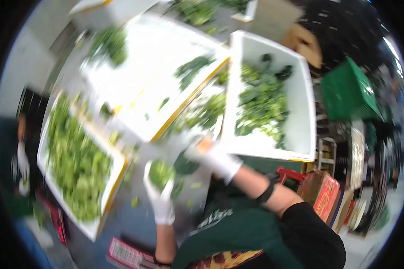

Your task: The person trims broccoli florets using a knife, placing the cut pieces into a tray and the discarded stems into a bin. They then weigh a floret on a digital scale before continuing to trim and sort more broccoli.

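Note:
My left hand [161, 199], in a white glove, is closed around a round green leafy vegetable [161, 174] held above the grey table. My right hand [213, 157], also gloved in white, is up and to the right of it. Its fingers are closed and blurred, with a small orange object [205, 145] showing at them; its kind is not clear. A dark green leaf [185, 165] is between the two hands. Loose leaf scraps [134, 201] lie on the table around my left hand.
At the left stands a white foam box [104, 218] full of cut green pieces. Another foam box [300, 89] with leafy greens is at the right. A large white foam lid or box [166, 49] carries some leaves. A green crate [348, 92] is farther right; another person's gloved hand [23, 168] shows far left.

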Motion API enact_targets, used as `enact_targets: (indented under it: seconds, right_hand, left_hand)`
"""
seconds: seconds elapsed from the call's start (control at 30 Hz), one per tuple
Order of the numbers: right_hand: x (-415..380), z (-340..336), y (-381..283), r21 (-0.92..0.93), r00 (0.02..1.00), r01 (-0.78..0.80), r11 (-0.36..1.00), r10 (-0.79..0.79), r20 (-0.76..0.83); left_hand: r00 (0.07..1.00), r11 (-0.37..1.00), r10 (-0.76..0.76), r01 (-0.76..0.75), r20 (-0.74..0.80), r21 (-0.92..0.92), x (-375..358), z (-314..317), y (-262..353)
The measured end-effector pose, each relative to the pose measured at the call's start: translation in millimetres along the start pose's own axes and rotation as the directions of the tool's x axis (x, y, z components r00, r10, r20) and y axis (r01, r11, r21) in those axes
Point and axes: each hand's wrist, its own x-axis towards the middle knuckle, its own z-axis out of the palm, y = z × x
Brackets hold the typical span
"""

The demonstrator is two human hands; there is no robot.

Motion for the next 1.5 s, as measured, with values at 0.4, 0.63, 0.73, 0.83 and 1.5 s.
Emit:
enact_targets:
  seconds: [0.4, 0.63, 0.73, 0.83, 1.5]
  right_hand:
    - [2.6, 9.4, 43.3, -0.407, 0.924, 0.368, 0.836, -0.280, 0.260]
    - [3.4, 15.2, 43.5, -0.309, 0.918, 0.350, 0.884, -0.389, -0.073]
    - [3.5, 14.1, 44.7, -0.320, 0.919, 0.288, 0.903, -0.354, -0.172]
    - [3.3, 8.6, 36.0, -0.058, 0.954, 0.119, 0.991, -0.130, -0.272]
    - [-14.2, -13.9, -12.6, 0.145, 0.950, -0.308, 0.940, 0.295, 0.105]
  left_hand:
    - [0.974, 0.997, 0.019, -0.037, 0.227, 0.072, -2.7, 30.9, -16.3]
    - [0.995, 0.998, 0.050, -0.047, 0.082, -0.033, -22.6, 76.9, 20.9]
    - [0.998, 0.998, 0.028, -0.025, 0.060, -0.058, -21.9, 84.6, 20.4]
    - [0.997, 0.940, -0.065, 0.079, 0.052, -0.332, -22.4, 97.9, 26.9]
    - [0.954, 0.907, 0.204, -0.099, 0.221, -0.409, 15.5, 52.7, -16.1]
